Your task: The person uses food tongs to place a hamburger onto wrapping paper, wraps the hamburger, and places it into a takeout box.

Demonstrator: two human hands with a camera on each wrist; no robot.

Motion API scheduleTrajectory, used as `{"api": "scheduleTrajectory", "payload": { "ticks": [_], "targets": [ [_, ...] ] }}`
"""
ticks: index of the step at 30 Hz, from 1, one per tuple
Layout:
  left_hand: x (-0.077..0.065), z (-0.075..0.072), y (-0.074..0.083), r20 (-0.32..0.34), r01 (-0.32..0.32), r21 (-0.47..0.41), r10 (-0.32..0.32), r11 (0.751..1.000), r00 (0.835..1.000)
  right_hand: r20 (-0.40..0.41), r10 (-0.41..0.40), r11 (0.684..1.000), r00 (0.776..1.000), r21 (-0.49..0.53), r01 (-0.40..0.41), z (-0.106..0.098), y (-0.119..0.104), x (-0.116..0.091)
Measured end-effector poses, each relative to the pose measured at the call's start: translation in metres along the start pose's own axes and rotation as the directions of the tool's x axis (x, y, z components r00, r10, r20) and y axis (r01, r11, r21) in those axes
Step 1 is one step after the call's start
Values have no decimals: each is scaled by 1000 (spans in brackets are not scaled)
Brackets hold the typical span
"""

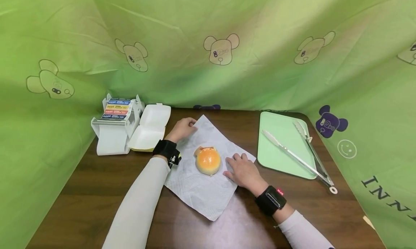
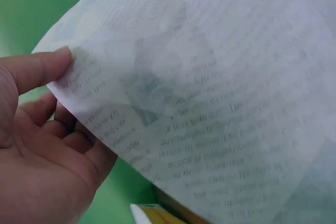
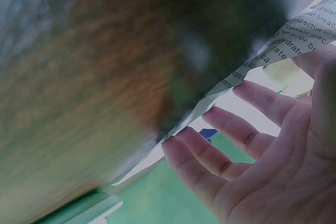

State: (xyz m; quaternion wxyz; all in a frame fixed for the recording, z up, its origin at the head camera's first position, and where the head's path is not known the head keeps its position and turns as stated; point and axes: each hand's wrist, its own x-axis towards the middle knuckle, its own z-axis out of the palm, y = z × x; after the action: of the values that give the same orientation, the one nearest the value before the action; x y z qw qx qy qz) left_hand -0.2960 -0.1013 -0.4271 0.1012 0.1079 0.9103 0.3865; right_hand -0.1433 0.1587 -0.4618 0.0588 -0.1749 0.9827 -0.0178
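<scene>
A burger (image 1: 208,161) with a glossy round bun, some filling showing at its far side, sits near the middle of a sheet of wrapping paper (image 1: 201,196). The sheet lies with one corner toward me. At its far left edge my left hand (image 1: 182,129) pinches the paper; in the left wrist view the thumb (image 2: 50,69) lies over the printed sheet and the other fingers are behind it. To the right of the burger, my right hand (image 1: 244,172) rests with spread, fairly straight fingers (image 3: 199,158), their tips touching the paper near its right edge.
At the back left stand a white dispenser (image 1: 114,128) with colored labels and an opened white takeaway box (image 1: 150,128). Metal tongs (image 1: 299,158) lie across a pale green tray (image 1: 271,128) on the right. A green curtain (image 1: 182,75) surrounds the brown table (image 1: 97,191).
</scene>
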Motion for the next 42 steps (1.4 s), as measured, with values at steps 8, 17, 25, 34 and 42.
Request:
{"api": "scheduleTrajectory", "payload": {
  "ticks": [8, 17, 25, 34, 42],
  "targets": [
    [-27, -8, 12, -7, -160, 26, 160, 987, 987, -1, 6, 1000, 1000, 3, -6, -1, 1, 1],
    [-61, 0, 15, 56, -431, 35, 429, 902, 902, 15, 13, 1000, 1000, 11, -13, 0, 2, 2],
    [-86, 16, 3, 128, -602, 158, 588, 783, 799, 11, 12, 1000, 1000, -6, -12, 0, 0, 2],
    [-98, 28, -6, 215, -686, 303, 654, 661, 725, -8, 1, 1000, 1000, -25, -1, 1, -1, 1],
    [-101, 33, -6, 296, -704, 322, 639, 633, 710, -20, -8, 1000, 1000, -16, 7, 3, -1, 1]
  ]
}}
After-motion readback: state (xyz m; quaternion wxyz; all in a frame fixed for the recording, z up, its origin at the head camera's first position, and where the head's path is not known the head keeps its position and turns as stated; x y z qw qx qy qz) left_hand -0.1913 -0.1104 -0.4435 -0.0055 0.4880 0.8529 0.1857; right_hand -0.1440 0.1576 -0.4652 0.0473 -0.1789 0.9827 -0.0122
